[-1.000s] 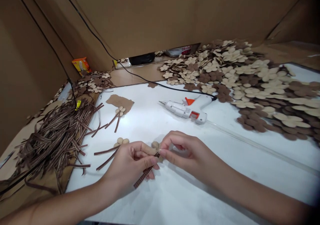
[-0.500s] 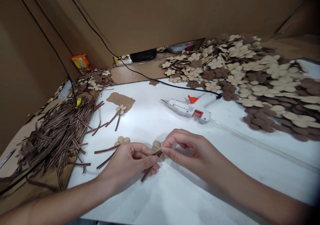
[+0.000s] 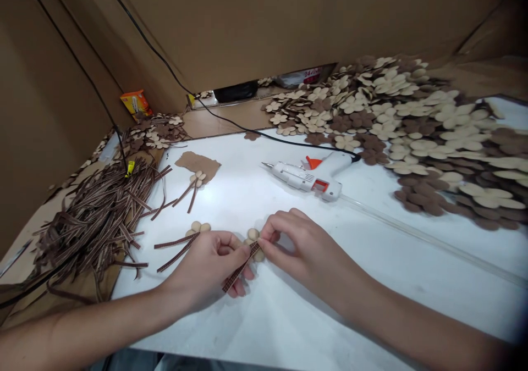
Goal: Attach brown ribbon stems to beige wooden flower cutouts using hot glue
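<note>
My left hand [image 3: 214,261] is closed with its thumb on a narrow brown checked ribbon [image 3: 234,280], whose free end points down and to the left. Under the ribbon's upper end lies a beige fabric flower [image 3: 253,233], partly hidden by my fingers. Thumb and forefinger of my right hand [image 3: 299,247] pinch the ribbon's upper end against that flower. Just left of my left hand, a second beige flower [image 3: 201,227] with two ribbon tails rests on the white board [image 3: 289,310]. Farther back, another ribboned flower [image 3: 198,178] touches a torn brown scrap [image 3: 198,165].
A white glue gun [image 3: 303,178] with a clear glue stick [image 3: 412,233] lies behind my right hand, its black cord [image 3: 264,134] running back left. Beige and brown flowers [image 3: 396,123] are heaped at right. A pile of brown ribbons [image 3: 94,222] covers the left side.
Both hands and the held flower have shifted slightly left in the view. The ribbon now lies straighter and shows more of its length below my left thumb.
</note>
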`<control>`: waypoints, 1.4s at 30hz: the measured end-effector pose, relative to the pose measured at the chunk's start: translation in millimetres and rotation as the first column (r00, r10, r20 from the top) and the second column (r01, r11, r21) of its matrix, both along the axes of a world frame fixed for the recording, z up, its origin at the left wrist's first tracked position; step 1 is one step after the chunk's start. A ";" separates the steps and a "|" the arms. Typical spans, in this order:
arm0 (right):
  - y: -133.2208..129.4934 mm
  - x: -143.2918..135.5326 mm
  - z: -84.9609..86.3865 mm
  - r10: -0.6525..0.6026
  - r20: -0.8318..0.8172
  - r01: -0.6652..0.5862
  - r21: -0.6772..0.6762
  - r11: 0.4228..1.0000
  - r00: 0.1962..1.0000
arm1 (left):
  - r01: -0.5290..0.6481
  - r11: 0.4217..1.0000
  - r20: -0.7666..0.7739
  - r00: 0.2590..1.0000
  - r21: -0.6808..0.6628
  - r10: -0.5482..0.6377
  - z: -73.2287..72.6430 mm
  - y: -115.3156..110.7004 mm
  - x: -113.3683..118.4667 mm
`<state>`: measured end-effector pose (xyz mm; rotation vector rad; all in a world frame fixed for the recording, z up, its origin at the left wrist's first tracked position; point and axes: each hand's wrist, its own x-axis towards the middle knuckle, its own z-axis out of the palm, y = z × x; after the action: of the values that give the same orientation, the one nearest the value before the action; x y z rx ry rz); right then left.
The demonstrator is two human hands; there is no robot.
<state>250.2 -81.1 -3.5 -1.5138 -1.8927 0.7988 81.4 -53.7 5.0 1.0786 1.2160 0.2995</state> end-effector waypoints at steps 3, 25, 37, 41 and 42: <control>-1.0 -1.3 -1.3 -0.008 -0.001 0.008 0.020 1.000 1.000 | 0.035 0.999 -0.071 0.997 0.028 -0.033 -1.6 0.2 1.6; -1.7 -5.8 -8.5 -0.053 0.074 0.051 0.024 0.998 0.996 | 0.056 0.998 -0.130 0.990 0.040 -0.051 -7.1 -0.1 5.9; 5.5 -5.4 -10.8 -0.086 0.001 0.086 -0.046 0.995 0.996 | 0.088 0.996 -0.235 0.968 -0.004 -0.086 1.4 6.5 11.2; 6.8 -4.3 -10.0 -0.068 -0.038 0.064 -0.109 0.992 0.997 | 0.097 0.995 -0.226 0.970 0.004 -0.093 1.2 6.7 10.1; 7.6 -4.0 -10.8 -0.065 -0.052 0.058 -0.122 0.991 0.997 | 0.101 0.995 -0.225 0.970 0.007 -0.096 0.7 6.9 9.8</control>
<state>246.3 -73.5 -14.3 -1.5979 -1.7763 0.9321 91.2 -46.8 5.7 1.2094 1.3566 0.1141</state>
